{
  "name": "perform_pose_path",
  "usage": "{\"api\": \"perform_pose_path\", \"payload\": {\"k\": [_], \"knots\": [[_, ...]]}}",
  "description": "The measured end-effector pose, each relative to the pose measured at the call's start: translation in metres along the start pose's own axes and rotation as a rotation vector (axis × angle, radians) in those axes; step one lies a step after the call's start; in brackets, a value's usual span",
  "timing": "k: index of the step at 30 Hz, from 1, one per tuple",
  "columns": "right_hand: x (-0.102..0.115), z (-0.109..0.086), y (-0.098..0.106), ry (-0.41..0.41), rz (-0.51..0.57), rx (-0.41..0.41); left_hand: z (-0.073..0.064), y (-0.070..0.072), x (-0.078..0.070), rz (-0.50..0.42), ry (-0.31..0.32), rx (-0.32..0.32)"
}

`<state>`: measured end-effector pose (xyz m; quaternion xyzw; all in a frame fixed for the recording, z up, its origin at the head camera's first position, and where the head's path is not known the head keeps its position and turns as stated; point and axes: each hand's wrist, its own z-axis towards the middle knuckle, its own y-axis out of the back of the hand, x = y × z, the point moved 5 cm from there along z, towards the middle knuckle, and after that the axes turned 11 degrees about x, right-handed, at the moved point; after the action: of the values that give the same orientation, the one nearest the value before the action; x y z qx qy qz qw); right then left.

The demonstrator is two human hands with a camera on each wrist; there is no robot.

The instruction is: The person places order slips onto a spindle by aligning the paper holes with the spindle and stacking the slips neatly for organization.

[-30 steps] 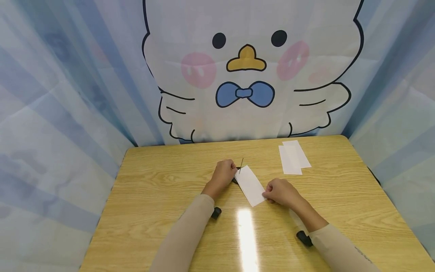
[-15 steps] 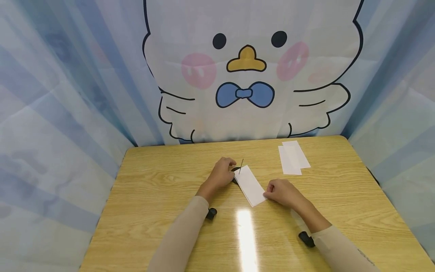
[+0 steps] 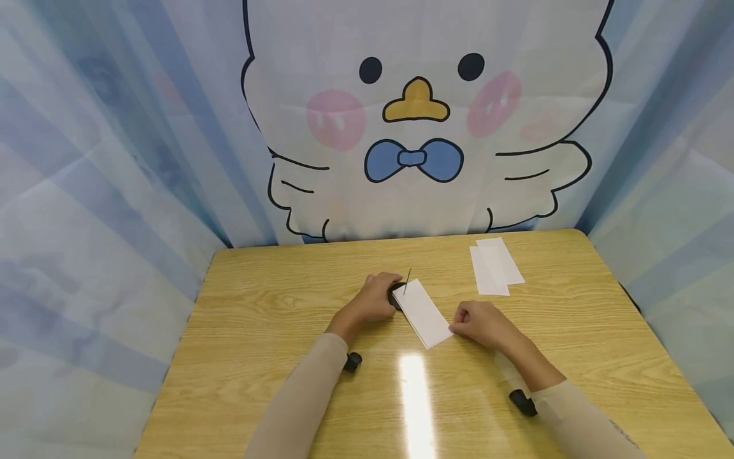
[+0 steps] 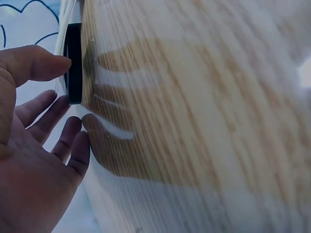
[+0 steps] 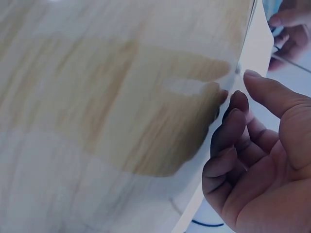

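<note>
A bill spike with a black round base and a thin upright metal pin stands on the table. White paper slips are stuck on its pin, stacked and slanting toward me. My left hand grips the base from the left. The left wrist view has its thumb on the black base and some fingers behind it. My right hand is at the near right corner of the slips, fingers bent. In the right wrist view its thumb and index fingertips stand apart, with no paper visibly between them.
Two overlapping white paper slips lie farther back on the right of the wooden table. A curtain with a cartoon bird hangs behind the table's back edge. More curtains flank both sides.
My left hand has left the top corner of the slips, opened, and taken hold of the black base. The right hand has drawn slightly right, its pinch on the near corner loosened.
</note>
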<state>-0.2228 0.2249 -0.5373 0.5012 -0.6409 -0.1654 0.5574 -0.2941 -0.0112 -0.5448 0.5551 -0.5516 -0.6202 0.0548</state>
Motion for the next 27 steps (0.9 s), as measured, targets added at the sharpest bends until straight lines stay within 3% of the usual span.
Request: {"api": "perform_pose_path", "payload": {"k": [8,18,27], "knots": [[-0.018,-0.005,0.022,-0.011,0.026,-0.061,-0.006,-0.001,0.007,-0.088,0.016,0.003],[-0.048,-0.011,0.062,-0.062,0.030,-0.172,-0.007,-0.002,0.010,-0.067,0.031,-0.031],[-0.061,-0.017,0.094,-0.098,0.046,-0.196,-0.007,-0.002,0.009,-0.060,0.052,-0.069]]}}
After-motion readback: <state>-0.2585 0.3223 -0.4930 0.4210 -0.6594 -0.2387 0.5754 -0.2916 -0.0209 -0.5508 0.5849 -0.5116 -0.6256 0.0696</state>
